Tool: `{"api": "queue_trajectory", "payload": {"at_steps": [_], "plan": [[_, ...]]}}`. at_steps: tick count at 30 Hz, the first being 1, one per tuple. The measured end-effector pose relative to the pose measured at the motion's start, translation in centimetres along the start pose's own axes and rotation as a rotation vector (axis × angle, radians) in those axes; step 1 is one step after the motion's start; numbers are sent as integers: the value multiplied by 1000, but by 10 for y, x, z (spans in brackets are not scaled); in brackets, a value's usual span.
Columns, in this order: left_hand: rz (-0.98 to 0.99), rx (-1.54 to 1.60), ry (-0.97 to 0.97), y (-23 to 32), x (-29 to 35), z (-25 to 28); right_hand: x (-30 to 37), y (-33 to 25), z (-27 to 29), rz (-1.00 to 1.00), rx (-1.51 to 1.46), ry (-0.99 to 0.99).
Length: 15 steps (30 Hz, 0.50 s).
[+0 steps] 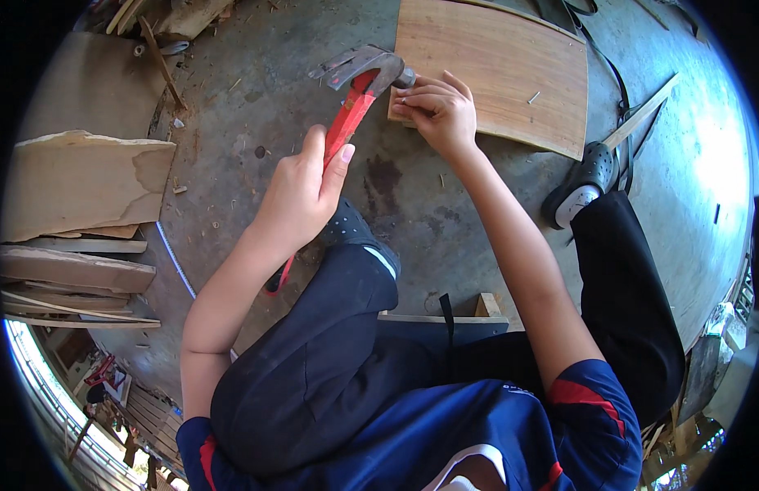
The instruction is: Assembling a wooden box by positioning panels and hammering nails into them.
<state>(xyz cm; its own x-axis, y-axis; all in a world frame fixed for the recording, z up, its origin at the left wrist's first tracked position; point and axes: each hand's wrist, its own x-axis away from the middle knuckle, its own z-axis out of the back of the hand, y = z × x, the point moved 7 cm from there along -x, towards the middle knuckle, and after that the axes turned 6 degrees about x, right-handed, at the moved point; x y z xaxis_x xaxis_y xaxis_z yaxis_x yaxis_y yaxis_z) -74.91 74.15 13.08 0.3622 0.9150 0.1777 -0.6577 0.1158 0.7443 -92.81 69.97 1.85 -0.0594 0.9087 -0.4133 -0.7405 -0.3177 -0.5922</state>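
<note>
My left hand [299, 195] is closed around the red handle of a claw hammer [347, 121]. The hammer's steel head is raised, its striking face close to the fingertips of my right hand [446, 114]. Those fingers pinch a small thin nail [404, 101], mostly hidden by them, at the left edge of a wooden panel piece [486, 69]. This brown, box-like piece lies on the floor in front of me. On its top lies another loose nail [534, 96].
Wooden boards [89, 180] are stacked at the left. A wood strip [644, 110] and dark straps lie at the right near my shoe [588, 176]. My other shoe [355, 225] is below the hammer. A blue strip [175, 260] lies on the concrete floor [232, 147].
</note>
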Motion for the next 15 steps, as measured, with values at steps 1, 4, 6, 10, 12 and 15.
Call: {"api": "queue_trajectory", "payload": {"at_steps": [1, 4, 6, 10, 12, 15], "plan": [[5, -1, -1, -7, 1, -4, 1, -1, 0, -2, -4, -3], [-16, -110, -79, -15, 2, -12, -2, -4, -2, -3, 22, -52], [-8, -41, -52, 2, 1, 0, 0, 0, 1, -24, -13, -30], [18, 57, 30, 7, -2, 3, 1, 1, 2, 7, -36, 8], [5, -57, -66, -7, -10, -8, -1, -1, 0, -14, -49, -24], [-31, -61, -69, 2, -2, -4, 0, 2, -1, -41, -54, -65]]}}
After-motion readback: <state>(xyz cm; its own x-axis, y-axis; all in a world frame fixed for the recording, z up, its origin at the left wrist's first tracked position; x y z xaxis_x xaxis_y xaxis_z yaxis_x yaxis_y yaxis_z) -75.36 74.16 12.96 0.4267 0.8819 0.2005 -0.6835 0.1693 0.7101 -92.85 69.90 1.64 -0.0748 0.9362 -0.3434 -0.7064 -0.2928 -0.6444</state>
